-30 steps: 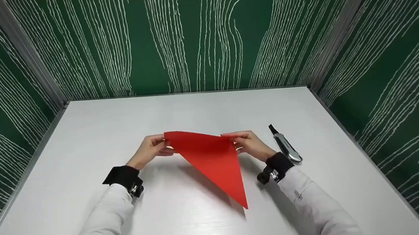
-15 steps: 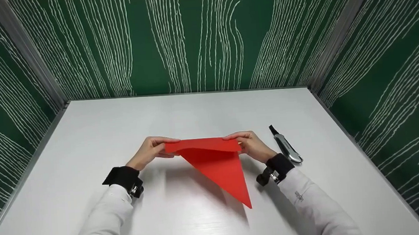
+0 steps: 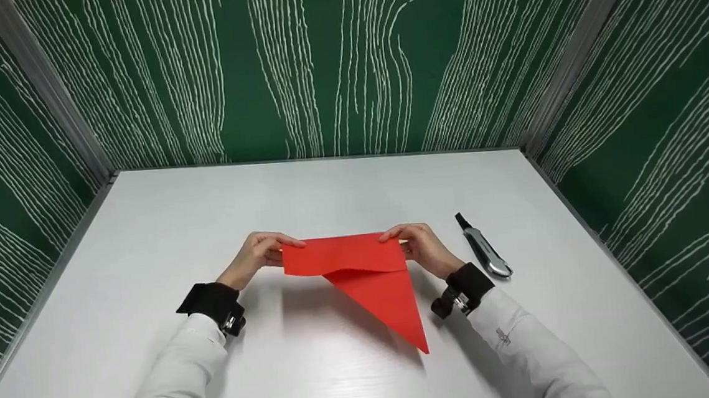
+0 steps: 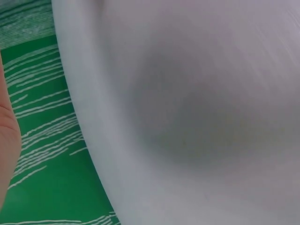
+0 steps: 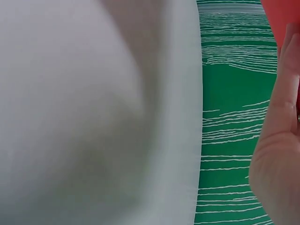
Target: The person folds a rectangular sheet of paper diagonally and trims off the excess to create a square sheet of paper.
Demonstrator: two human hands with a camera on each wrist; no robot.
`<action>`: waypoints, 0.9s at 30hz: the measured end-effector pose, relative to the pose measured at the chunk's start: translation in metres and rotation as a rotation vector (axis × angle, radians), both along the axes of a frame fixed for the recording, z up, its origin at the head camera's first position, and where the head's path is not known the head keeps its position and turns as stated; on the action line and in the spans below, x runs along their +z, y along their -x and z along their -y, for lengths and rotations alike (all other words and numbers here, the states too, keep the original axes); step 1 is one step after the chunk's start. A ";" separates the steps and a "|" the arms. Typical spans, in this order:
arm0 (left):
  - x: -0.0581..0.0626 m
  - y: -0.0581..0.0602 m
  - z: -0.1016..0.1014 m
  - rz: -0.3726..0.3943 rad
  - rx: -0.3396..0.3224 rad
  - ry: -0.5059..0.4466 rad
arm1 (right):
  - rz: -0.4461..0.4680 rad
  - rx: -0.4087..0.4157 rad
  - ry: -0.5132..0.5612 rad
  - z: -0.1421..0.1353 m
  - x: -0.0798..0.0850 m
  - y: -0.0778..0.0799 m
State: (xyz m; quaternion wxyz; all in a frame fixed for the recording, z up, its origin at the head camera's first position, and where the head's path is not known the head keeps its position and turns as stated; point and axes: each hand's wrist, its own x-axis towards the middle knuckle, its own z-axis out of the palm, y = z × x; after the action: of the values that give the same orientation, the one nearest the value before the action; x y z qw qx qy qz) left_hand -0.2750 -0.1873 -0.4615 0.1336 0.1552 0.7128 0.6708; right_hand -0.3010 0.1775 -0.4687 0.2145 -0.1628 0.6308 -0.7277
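Observation:
A sheet of red paper (image 3: 367, 292) is held up off the white table in the head view. Its top part is folded over into a band (image 3: 343, 256), and a triangular part hangs below, its tip toward the lower right. My left hand (image 3: 262, 255) pinches the band's upper left corner, fingers on the front. At the upper right corner my right hand (image 3: 423, 247) pinches it the same way. The right wrist view catches the edge of my right hand (image 5: 279, 140) beside red paper (image 5: 283, 16). Only a sliver of my left hand (image 4: 7, 140) shows in the left wrist view.
A grey and black utility knife (image 3: 486, 249) lies on the white table (image 3: 316, 192), just right of my right wrist. Green walls (image 3: 345, 62) with white wavy lines stand at the back and both sides. Both wrists wear black straps with cameras.
The paper's upper edge has been turned over toward me, and the folded band has grown deeper. Both hands keep their grip with fingers now over the front. The knife has stayed in place.

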 end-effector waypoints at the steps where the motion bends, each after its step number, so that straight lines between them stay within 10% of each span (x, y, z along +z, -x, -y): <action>1: 0.000 0.000 -0.001 -0.002 0.010 0.003 | -0.007 -0.014 -0.010 0.001 0.000 0.000; 9: 0.001 0.000 -0.021 0.015 0.318 0.198 | -0.140 -0.227 -0.301 0.017 0.000 -0.004; 13: 0.000 0.000 -0.028 -0.017 0.412 0.216 | -0.148 -0.261 -0.284 0.022 0.002 -0.006; 22: 0.003 0.003 -0.026 0.068 0.324 0.120 | -0.190 -0.271 -0.224 0.025 0.004 -0.007; 27: 0.014 0.007 -0.023 0.145 0.201 0.273 | -0.247 -0.282 -0.243 0.025 0.004 -0.009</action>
State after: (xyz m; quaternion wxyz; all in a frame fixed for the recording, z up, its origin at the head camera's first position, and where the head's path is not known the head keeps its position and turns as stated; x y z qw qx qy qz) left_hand -0.2818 -0.1641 -0.4472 0.1366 0.0147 0.7976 0.5873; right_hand -0.2919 0.1525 -0.4646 0.0496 -0.1336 0.7519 -0.6437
